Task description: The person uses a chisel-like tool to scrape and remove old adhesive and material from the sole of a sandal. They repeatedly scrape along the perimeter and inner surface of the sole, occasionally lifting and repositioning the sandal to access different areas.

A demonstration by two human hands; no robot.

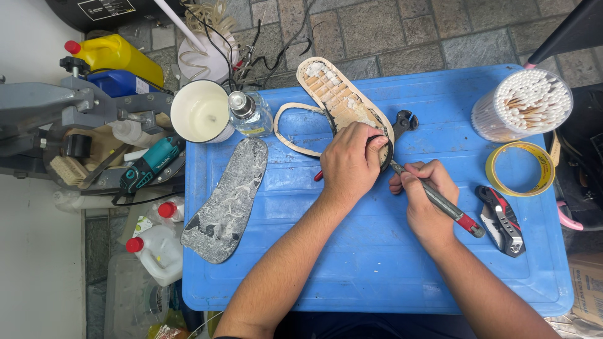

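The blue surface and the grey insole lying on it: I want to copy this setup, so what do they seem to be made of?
The blue surface looks like moulded plastic: uniform colour, a slight sheen, rounded corners and scuffed white marks. The grey insole looks like a stiff board or fibre sheet, matt, with swirly whitish residue, perhaps dried glue; the look leaves its exact material open.
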